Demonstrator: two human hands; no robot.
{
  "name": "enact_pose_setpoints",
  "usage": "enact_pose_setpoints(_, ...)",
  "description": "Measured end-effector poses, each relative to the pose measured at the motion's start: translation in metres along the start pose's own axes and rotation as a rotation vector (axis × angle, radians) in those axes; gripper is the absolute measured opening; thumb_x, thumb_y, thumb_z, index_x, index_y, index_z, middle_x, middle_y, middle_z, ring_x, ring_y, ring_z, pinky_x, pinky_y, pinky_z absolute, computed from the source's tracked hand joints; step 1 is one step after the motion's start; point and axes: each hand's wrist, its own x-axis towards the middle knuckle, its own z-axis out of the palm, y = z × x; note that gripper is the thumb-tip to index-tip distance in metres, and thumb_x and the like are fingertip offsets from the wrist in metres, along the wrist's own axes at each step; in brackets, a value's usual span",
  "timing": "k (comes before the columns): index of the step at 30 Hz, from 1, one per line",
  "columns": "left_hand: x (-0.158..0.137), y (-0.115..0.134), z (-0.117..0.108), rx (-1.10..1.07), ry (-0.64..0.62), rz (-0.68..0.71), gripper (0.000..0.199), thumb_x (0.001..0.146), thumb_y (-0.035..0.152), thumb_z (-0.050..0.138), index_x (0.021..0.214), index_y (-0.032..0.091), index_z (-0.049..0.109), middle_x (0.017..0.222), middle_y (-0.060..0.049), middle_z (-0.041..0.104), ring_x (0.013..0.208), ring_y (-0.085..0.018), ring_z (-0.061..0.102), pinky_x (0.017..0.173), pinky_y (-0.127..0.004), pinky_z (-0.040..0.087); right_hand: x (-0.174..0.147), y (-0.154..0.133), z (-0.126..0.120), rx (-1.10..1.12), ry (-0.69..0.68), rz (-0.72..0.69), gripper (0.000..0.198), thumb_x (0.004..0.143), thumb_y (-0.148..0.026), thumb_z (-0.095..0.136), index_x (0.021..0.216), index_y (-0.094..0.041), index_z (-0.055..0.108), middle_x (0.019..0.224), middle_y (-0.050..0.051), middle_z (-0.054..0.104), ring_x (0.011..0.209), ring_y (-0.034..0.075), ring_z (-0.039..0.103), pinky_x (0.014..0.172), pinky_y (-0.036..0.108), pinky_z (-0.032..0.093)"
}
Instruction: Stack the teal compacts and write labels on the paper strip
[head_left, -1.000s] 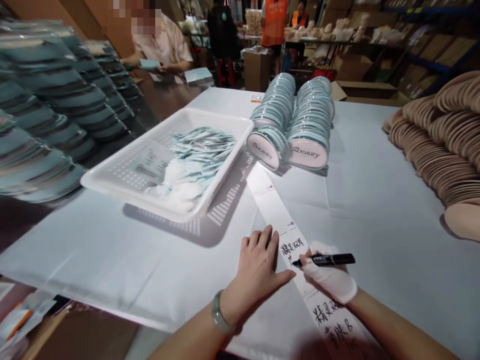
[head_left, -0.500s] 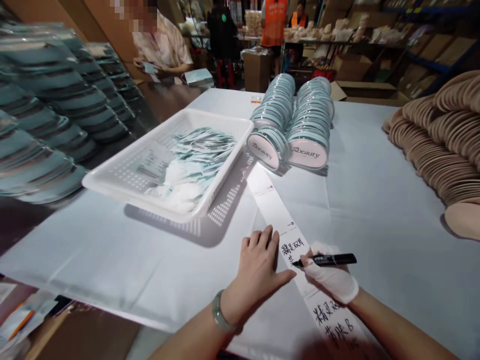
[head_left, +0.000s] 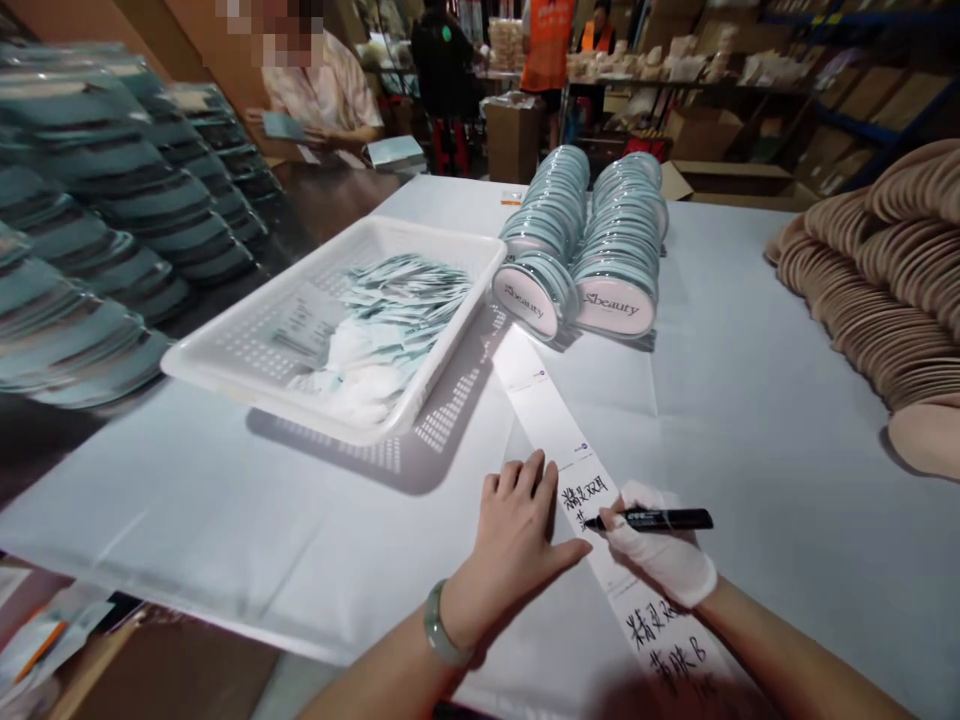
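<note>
A long white paper strip [head_left: 536, 405] runs diagonally over the table toward me, with black handwritten characters on its nearer sections. My left hand [head_left: 517, 530], bare and with a pale green bangle [head_left: 442, 625] at the wrist, lies flat at the strip's left edge, its thumb reaching onto the paper. In a white glove with bare fingertips, my right hand [head_left: 660, 555] grips a black marker pen [head_left: 667, 519]. The pen's tip touches the strip beside a partly written second line. My right hand and forearm cover some of the lower writing.
A white plastic basket [head_left: 247, 385] with several pale green packets stands left of the strip. Rows of oval "beauty" packs [head_left: 619, 305] stand behind. Beige oval pads [head_left: 847, 300] are stacked at right, teal packs [head_left: 97, 200] at left. A co-worker [head_left: 322, 95] handles cards across the table.
My hands and the marker pen stay almost in place on the strip. Across the table, the co-worker's hands have moved apart, with a teal card raised to the left.
</note>
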Motion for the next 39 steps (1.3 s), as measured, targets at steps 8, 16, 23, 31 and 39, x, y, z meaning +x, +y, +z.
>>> enact_pose_setpoints(8,-0.001,-0.001,0.002,0.002,0.012,0.008,0.089,0.072,0.069,0.073,0.141,0.016,0.051,0.153,-0.014,0.048,0.123,-0.038,0.048,0.096,-0.05,0.043,0.002,0.007,0.002,0.01,0.028,-0.089,0.032,0.084,-0.048,0.06,0.065,-0.023,0.06,0.06,0.004,0.065,0.059,0.02,0.062,0.063,0.033,0.054)
enact_pose_setpoints(16,0.0,-0.002,0.001,-0.011,0.019,0.006,0.088,0.073,0.069,0.072,0.141,0.017,0.051,0.152,-0.014,0.048,0.123,-0.037,0.048,0.096,-0.05,0.043,0.001,0.001,0.0,0.038,-0.01,-0.088,0.032,0.078,-0.048,0.061,0.058,-0.023,0.059,0.054,0.004,0.063,0.05,0.021,0.061,0.053,0.032,0.055)
enact_pose_setpoints(23,0.0,-0.001,0.001,-0.01,0.021,0.008,0.088,0.073,0.069,0.072,0.141,0.018,0.052,0.152,-0.013,0.049,0.122,-0.037,0.049,0.096,-0.049,0.043,0.0,-0.004,-0.003,-0.008,0.033,-0.068,0.033,0.078,-0.049,0.059,0.057,-0.024,0.057,0.052,0.003,0.058,0.048,0.019,0.056,0.05,0.032,0.05)
enact_pose_setpoints(31,-0.001,0.0,-0.001,0.028,0.008,0.013,0.087,0.074,0.067,0.072,0.141,0.017,0.053,0.153,-0.013,0.049,0.123,-0.037,0.049,0.095,-0.05,0.045,0.001,-0.005,-0.003,0.072,-0.03,-0.074,0.03,0.077,-0.043,0.06,0.056,-0.023,0.056,0.052,0.002,0.059,0.05,0.017,0.056,0.052,0.029,0.047)
enact_pose_setpoints(39,-0.005,-0.001,0.002,0.117,0.051,0.022,0.075,0.079,0.059,0.07,0.139,0.016,0.056,0.148,-0.015,0.054,0.121,-0.039,0.051,0.09,-0.051,0.047,-0.002,0.028,0.009,0.227,0.2,0.143,0.032,0.079,-0.043,0.067,0.068,-0.021,0.045,0.064,-0.003,0.053,0.059,0.013,0.052,0.061,0.028,0.049)
